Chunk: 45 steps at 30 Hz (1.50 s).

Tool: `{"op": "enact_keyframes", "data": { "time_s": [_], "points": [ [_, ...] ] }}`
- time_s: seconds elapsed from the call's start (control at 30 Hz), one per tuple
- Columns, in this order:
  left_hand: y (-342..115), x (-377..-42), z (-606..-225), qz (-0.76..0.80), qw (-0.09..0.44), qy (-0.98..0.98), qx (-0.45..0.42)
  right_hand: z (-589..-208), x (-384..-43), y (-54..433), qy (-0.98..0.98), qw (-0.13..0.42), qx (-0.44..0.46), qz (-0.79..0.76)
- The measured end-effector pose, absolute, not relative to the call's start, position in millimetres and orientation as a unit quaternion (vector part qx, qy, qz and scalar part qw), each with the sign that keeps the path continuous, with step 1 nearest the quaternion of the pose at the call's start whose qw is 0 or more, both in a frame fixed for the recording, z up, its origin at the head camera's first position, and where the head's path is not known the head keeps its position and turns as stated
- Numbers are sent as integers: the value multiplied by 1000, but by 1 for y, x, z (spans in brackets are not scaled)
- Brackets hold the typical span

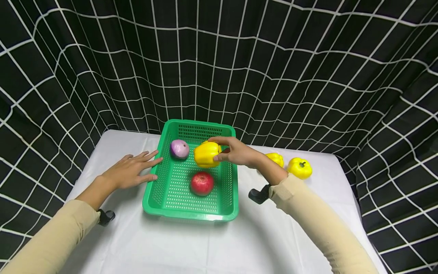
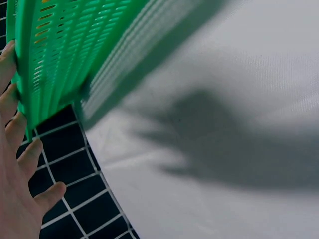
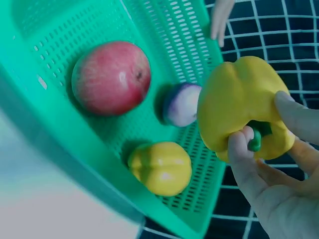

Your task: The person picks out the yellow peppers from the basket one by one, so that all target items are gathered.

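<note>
A yellow bell pepper is pinched at its stem end between the thumb and fingers of the right hand and held over the green basket, at whose left rim the left hand is spread wide. Below, a smaller yellow pepper, a purple onion and a red fruit are contained; two yellow peppers are seen rightward on the table.

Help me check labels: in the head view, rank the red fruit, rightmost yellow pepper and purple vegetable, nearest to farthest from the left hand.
1. Purple vegetable: inside the green basket, far left.
2. Red fruit: inside it, slightly right of centre.
3. Rightmost yellow pepper: on the table's right side.
</note>
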<state>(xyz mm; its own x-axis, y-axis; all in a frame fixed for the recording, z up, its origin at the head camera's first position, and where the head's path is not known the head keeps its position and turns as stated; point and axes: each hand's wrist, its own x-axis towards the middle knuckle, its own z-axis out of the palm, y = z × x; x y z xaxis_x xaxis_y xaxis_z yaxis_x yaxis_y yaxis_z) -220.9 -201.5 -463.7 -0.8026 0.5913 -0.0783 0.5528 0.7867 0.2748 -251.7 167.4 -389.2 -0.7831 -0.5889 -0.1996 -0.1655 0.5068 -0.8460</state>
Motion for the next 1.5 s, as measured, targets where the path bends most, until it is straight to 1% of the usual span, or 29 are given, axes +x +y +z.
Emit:
{"op": "enact_keyframes", "data": {
  "time_s": [0.13,0.4,0.57,0.7,1.03,1.5],
  "points": [
    [-202,-221,-465,120,81,942,303,-375,-246,185,829,225,-245,-449],
    [-201,-220,-465,125,81,941,304,-362,-234,228,849,202,-228,-431],
    [-201,-220,-464,123,81,941,304,-364,-221,260,853,213,-202,-432],
    [-200,-220,-463,123,84,941,305,-371,-211,286,855,216,-190,-431],
    [-200,-219,-464,122,81,942,303,-404,-188,336,871,196,-132,-432],
    [-201,-220,-465,118,80,942,303,-448,-159,386,873,177,-51,-452]
  ]
}}
